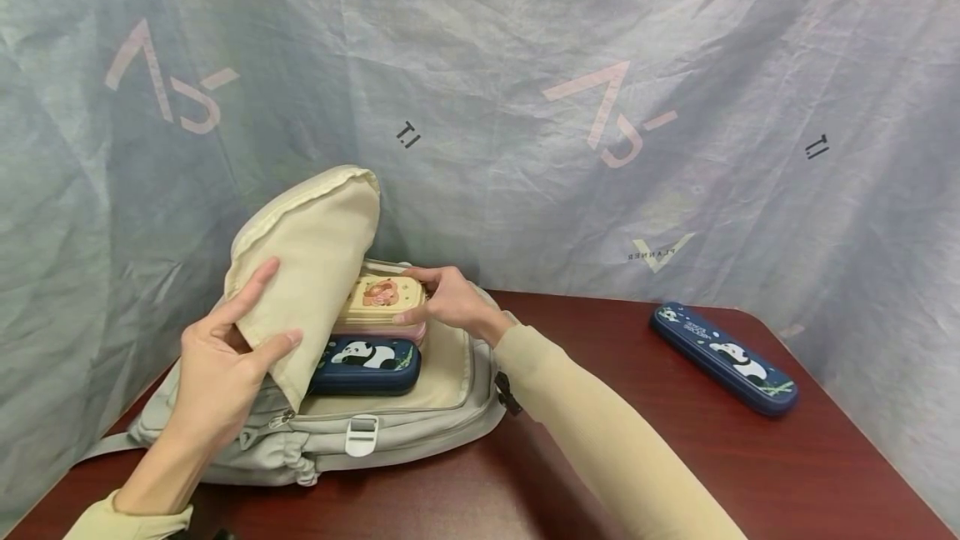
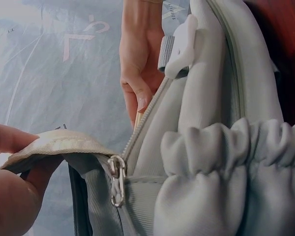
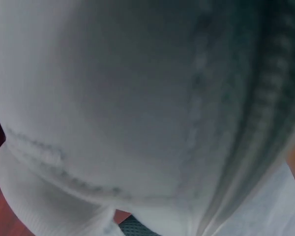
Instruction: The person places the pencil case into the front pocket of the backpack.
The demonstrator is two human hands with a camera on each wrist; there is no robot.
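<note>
A pale grey backpack [image 1: 390, 448] lies on the table with its cream-lined flap [image 1: 300, 273] raised. My left hand [image 1: 225, 365] pinches the flap's edge between thumb and fingers, as the left wrist view also shows. Inside the bag, my right hand [image 1: 457, 302] grips the end of a cream pencil case [image 1: 382, 293] with an animal picture. That case lies over a pink case [image 1: 412, 333]. Nearer the front, a navy panda pencil case [image 1: 367, 367] rests in the bag, its left end hidden by the flap. Grey bag fabric [image 3: 113, 98] fills most of the right wrist view.
Another navy panda pencil case [image 1: 723, 358] lies on the right of the dark red table [image 1: 585, 315]. A grey printed cloth [image 1: 480, 107] hangs behind and along the sides. A white buckle [image 1: 362, 436] and a zip pull [image 2: 117, 179] show on the bag.
</note>
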